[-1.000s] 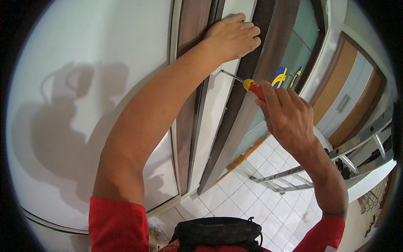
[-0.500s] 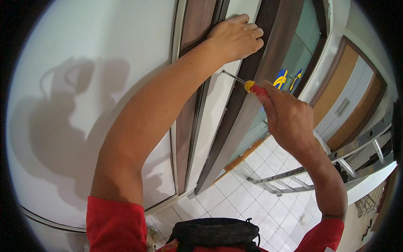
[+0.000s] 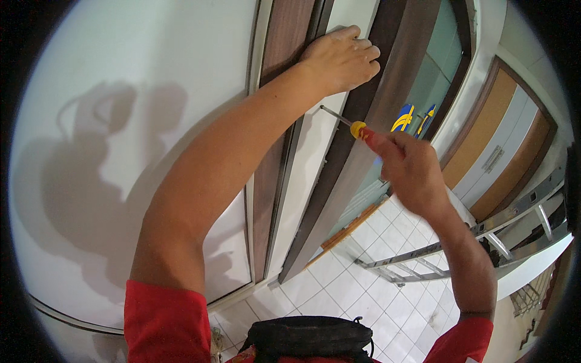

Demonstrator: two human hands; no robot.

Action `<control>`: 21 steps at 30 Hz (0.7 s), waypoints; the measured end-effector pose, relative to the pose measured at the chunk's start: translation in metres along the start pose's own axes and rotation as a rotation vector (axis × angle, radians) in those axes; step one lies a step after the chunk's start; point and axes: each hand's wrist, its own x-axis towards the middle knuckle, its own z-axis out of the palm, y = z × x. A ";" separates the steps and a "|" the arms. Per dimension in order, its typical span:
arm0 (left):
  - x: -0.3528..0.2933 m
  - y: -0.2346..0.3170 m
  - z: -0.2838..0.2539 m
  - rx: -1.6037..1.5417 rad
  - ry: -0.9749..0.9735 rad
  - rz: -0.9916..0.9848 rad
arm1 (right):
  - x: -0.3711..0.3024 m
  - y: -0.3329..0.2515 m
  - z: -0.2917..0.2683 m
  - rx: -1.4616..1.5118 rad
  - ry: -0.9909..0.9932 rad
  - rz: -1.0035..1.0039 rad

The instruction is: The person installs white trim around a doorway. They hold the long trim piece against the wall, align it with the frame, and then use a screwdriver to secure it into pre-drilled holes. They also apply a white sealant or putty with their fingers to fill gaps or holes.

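Note:
My right hand (image 3: 414, 172) is closed round the red and yellow handle of a screwdriver (image 3: 358, 129). Its thin metal shaft points up and to the left, and the tip meets a small dark spot on a white upright strip (image 3: 308, 142). What sits at the tip is too small to make out. Higher up, my left hand (image 3: 342, 60) rests across that strip with its fingers curled over the dark brown door frame (image 3: 378, 97). The fingertips are partly hidden.
A large white panel (image 3: 200, 54) stands on the left. Beyond the frame is a glass pane (image 3: 433, 75) with blue and yellow stickers. An aluminium ladder (image 3: 417, 275) lies over white floor tiles (image 3: 345, 284) at right. A black bag (image 3: 308, 339) hangs at my front.
My right hand has shifted a little left and its wrist has turned, with the screwdriver still in it. The tip stays at the same spot. My left hand keeps its place.

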 end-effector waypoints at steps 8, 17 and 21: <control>-0.005 -0.002 0.005 -0.027 0.033 -0.071 | -0.007 0.017 0.005 -0.276 0.203 -0.463; -0.004 -0.003 0.008 0.023 0.058 0.001 | 0.000 0.000 0.004 -0.111 0.213 -0.358; -0.008 -0.004 0.007 0.008 0.113 0.011 | 0.006 -0.007 -0.002 0.283 -0.083 0.090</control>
